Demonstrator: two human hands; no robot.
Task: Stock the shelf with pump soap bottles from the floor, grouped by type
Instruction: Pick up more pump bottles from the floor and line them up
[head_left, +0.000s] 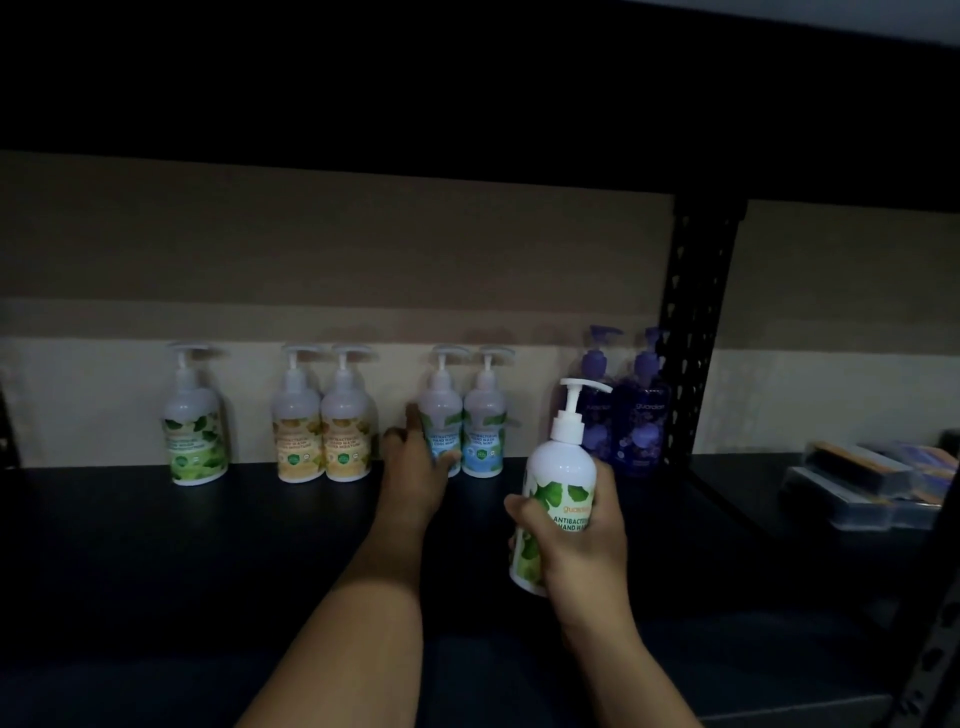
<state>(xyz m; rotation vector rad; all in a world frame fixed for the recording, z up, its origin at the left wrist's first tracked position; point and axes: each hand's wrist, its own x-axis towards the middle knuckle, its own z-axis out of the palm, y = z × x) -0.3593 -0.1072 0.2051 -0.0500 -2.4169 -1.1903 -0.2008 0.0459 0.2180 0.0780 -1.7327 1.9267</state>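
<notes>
a green-leaf bottle (558, 499) is gripped around its body by the right hand (582, 535) and held upright in front of the shelf (156, 545), not yet set down. the left hand (415, 467) is stretched to the back row, its fingers wrapped on the left mint bottle (441, 415) of a pair; the grip looks light. the stocking step is judged to be under way, with groups already formed: one green bottle (196, 415) far left, two orange bottles (322, 415), two mint, two purple bottles (623, 405). next, the held bottle would need to be carried left and stood just beside the lone green one.
</notes>
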